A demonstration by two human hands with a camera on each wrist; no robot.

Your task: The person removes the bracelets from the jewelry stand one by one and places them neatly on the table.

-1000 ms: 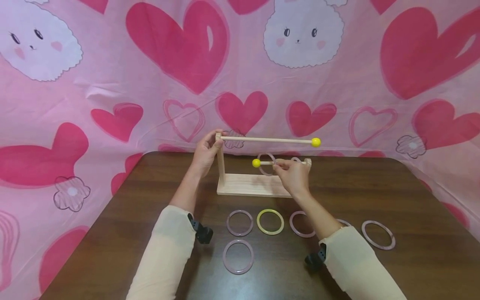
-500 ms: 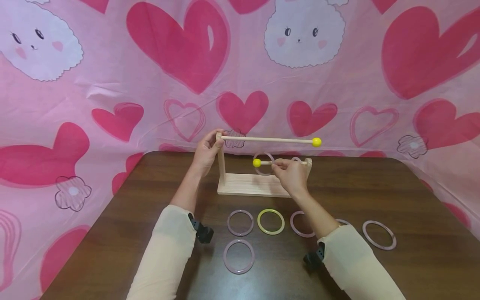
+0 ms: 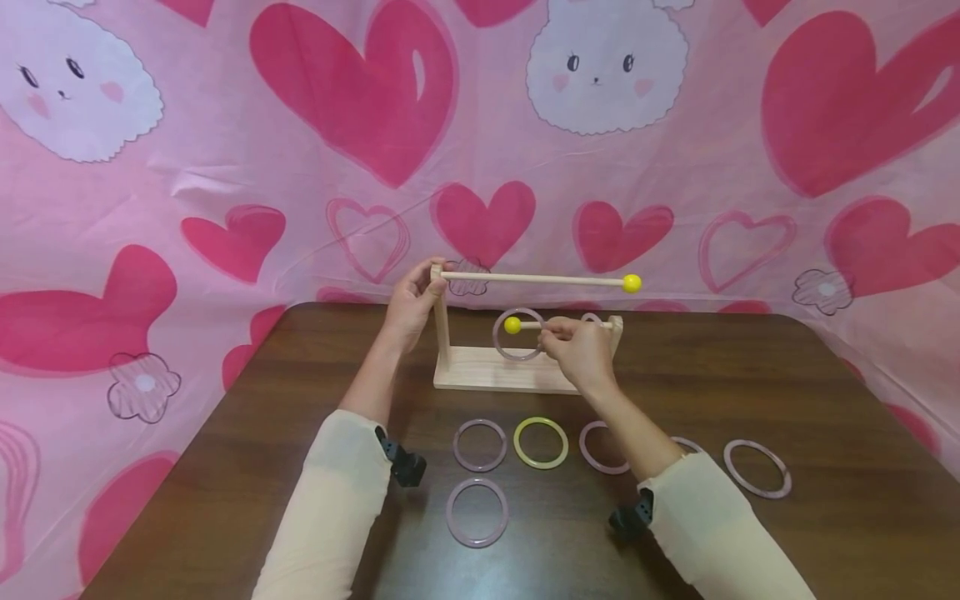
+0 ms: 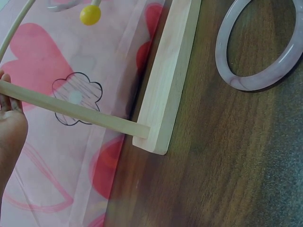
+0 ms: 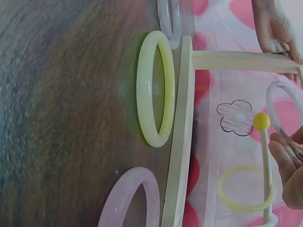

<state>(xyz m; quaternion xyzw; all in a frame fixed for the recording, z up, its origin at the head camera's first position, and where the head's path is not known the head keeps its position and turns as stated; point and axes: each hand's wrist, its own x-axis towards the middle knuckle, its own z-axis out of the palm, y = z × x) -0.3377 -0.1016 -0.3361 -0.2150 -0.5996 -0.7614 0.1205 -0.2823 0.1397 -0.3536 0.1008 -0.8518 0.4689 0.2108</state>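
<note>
My left hand (image 3: 411,308) grips the top of the left post (image 3: 442,325) of a wooden stand, whose long upper rod (image 3: 532,279) ends in a yellow ball (image 3: 632,284). A pale purple bangle (image 3: 498,348) is pinched between the thumb and fingers of my right hand (image 3: 583,350). In the head view that bangle encircles the yellow ball (image 3: 512,326) at the tip of the shorter, lower rod. The right wrist view shows a yellow bangle (image 5: 222,198) and a whitish one hanging farther along this rod (image 5: 266,156). My right hand hides part of the lower rod in the head view.
On the dark wooden table (image 3: 330,500), in front of the stand's base (image 3: 510,369), lie several pale purple bangles (image 3: 477,513) and one yellow bangle (image 3: 541,443). A pink cloth with hearts (image 3: 487,150) hangs behind. Each sleeve carries a small black camera (image 3: 406,467).
The pale purple bangle in my right hand has shifted left and slightly down, from behind the lower rod's yellow ball to around it. My left hand has stayed on the post.
</note>
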